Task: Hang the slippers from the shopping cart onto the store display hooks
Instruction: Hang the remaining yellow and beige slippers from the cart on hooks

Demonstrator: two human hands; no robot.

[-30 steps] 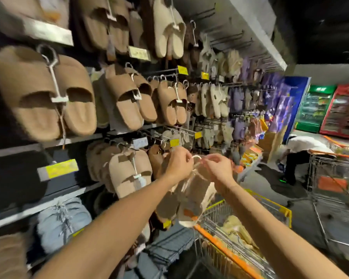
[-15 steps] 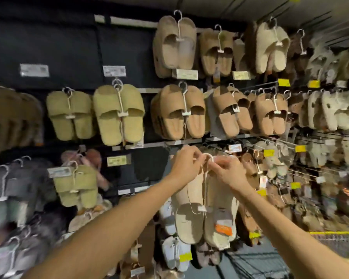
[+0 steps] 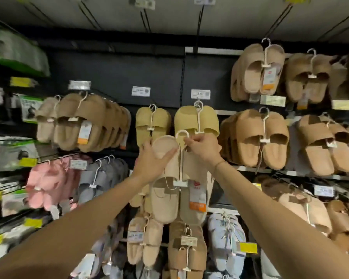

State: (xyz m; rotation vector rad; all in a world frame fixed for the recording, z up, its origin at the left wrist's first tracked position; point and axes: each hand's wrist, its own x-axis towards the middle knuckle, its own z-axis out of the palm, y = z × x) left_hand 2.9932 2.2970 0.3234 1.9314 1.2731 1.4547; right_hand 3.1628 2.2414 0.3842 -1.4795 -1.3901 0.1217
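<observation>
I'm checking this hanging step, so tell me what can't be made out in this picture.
- Head view: the display hook meant for the beige slipper pair is not identifiable; its hanger loop hangs on nothing yet.
- Price label: print too small.
- Left shelf packages: motion-blurred.
- Right hand covers the right slipper's toe; left hand grips the other.

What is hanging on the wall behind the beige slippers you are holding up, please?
Behind the beige slippers, two yellow pairs hang on hooks; their lower halves are covered by the slippers, the left hand and the right hand.
</observation>
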